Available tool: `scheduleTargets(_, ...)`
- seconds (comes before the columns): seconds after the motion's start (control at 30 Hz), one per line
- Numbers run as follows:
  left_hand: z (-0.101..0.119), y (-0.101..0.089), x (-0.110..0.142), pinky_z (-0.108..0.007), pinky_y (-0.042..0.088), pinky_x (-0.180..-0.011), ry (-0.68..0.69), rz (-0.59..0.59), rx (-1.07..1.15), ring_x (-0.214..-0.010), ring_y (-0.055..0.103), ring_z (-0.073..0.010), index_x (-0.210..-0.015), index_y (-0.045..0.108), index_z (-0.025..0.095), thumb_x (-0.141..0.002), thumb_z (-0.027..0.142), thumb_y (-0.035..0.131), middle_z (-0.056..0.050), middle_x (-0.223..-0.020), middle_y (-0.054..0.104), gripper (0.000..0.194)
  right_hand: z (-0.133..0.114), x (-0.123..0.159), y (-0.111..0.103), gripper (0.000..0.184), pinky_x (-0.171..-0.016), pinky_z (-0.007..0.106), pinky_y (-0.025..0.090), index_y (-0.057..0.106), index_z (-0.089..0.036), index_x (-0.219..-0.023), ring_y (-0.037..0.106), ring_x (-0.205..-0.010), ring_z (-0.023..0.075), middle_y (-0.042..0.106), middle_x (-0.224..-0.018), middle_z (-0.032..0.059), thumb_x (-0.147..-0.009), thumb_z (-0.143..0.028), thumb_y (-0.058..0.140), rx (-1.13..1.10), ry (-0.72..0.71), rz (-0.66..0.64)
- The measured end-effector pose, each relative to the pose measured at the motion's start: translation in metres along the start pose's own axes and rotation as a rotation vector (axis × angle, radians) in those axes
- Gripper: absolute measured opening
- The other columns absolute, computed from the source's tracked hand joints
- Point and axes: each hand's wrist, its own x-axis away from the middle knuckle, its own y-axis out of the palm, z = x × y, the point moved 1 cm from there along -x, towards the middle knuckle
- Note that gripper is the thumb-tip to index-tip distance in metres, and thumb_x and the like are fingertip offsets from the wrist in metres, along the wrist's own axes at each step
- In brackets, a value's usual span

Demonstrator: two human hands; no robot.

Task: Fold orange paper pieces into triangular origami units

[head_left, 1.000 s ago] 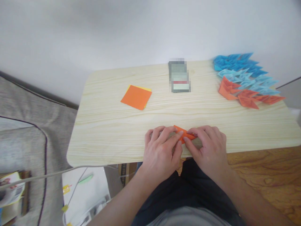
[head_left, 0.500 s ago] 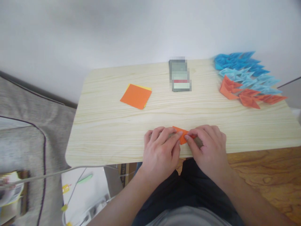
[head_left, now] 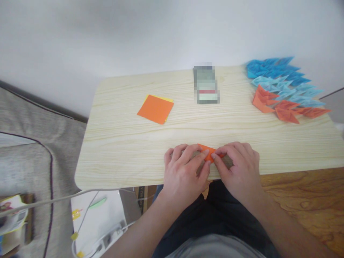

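- Your left hand [head_left: 185,170] is holding the left part of a small folded piece of orange paper [head_left: 210,150] by the near edge of the pale wood-grain desk [head_left: 120,143]; its grip is closed on that paper, the index fingertip pressing from above and the thumb touching near the paper's near side.
- Your right hand [head_left: 239,165] is pinching the paper's right end between thumb and index finger, so this grip is closed on it too; the other fingers are curling alongside.
- The folded piece is lying low over the desk, your fingers partly hiding it.
- A flat square sheet of bright orange paper [head_left: 155,109] is resting on the left half of the desk, with yellow paper [head_left: 166,99] showing beneath it.
- A pixelated, grey-green rectangular object [head_left: 206,84] is lying near the desk's far edge, right of its middle.
- At the desk's far right, dark blue folded-paper shapes [head_left: 276,70], light blue folded-paper shapes [head_left: 287,89] and orange-red folded-paper shapes [head_left: 287,109] are sitting in rows, dark blue farthest and orange-red nearest.
- A white wall [head_left: 161,36] is standing behind the desk.
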Motion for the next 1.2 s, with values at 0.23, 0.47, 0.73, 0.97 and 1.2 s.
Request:
scheduleTargets(0.23, 0.001, 0.003, 0.001, -0.05, 0.039, -0.103, -0.002, 0.027, -0.016, -0.118, 0.059, -0.0273, -0.116, 0.077, 0.033, -0.098, 0.035, 0.065, -0.001, -0.126, 0.074, 0.022, 0.001, -0.003, -0.001, 0.009, -0.083, 0.041, 0.034, 0.068, -0.026, -0.093, 0.058, -0.093, 0.0255, 0.071, -0.092, 0.0011, -0.093, -0.034, 0.073, -0.039, 0.031, -0.027)
scheduleTargets(0.47, 0.002, 0.002, 0.001, -0.052, 0.038, -0.103, -0.003, 0.03, -0.017, -0.119, 0.059, -0.028, -0.115, 0.077, 0.033, -0.097, 0.034, 0.066, -0.001, -0.126, 0.073, 0.022, 0.004, 0.0, 0.001, 0.008, -0.084, 0.041, 0.036, 0.072, -0.027, -0.093, 0.059, -0.094, 0.0252, 0.068, -0.095, 0.0034, -0.093, -0.035, 0.072, -0.05, -0.005, 0.031)
scheduleTargets(0.73, 0.001, 0.003, 0.001, -0.052, 0.038, -0.103, -0.001, 0.033, -0.017, -0.119, 0.059, -0.028, -0.117, 0.077, 0.033, -0.097, 0.034, 0.066, -0.002, -0.127, 0.073, 0.023, 0.009, 0.0, 0.0, 0.01, -0.087, 0.042, 0.038, 0.074, -0.028, -0.096, 0.06, -0.097, 0.0252, 0.069, -0.099, 0.0039, -0.095, -0.036, 0.07, -0.064, -0.03, 0.009)
scheduleTargets(0.97, 0.001, 0.003, 0.002, -0.052, 0.039, -0.103, -0.003, 0.028, -0.014, -0.119, 0.059, -0.0279, -0.118, 0.076, 0.034, -0.097, 0.036, 0.066, -0.002, -0.127, 0.073, 0.023, 0.018, -0.005, -0.006, 0.009, -0.088, 0.042, 0.042, 0.072, -0.028, -0.1, 0.062, -0.097, 0.0249, 0.073, -0.099, 0.0016, -0.092, -0.031, 0.073, -0.126, -0.04, -0.042)
scheduleTargets(1.2, 0.0, 0.003, 0.003, -0.053, 0.039, -0.103, 0.005, 0.02, -0.018, -0.12, 0.059, -0.0299, -0.118, 0.077, 0.032, -0.096, 0.033, 0.068, -0.004, -0.129, 0.072, 0.025, 0.032, -0.015, -0.015, 0.006, -0.083, 0.04, 0.046, 0.072, -0.028, -0.097, 0.065, -0.094, 0.0243, 0.075, -0.095, 0.0003, -0.092, -0.03, 0.073, -0.21, -0.06, -0.152)
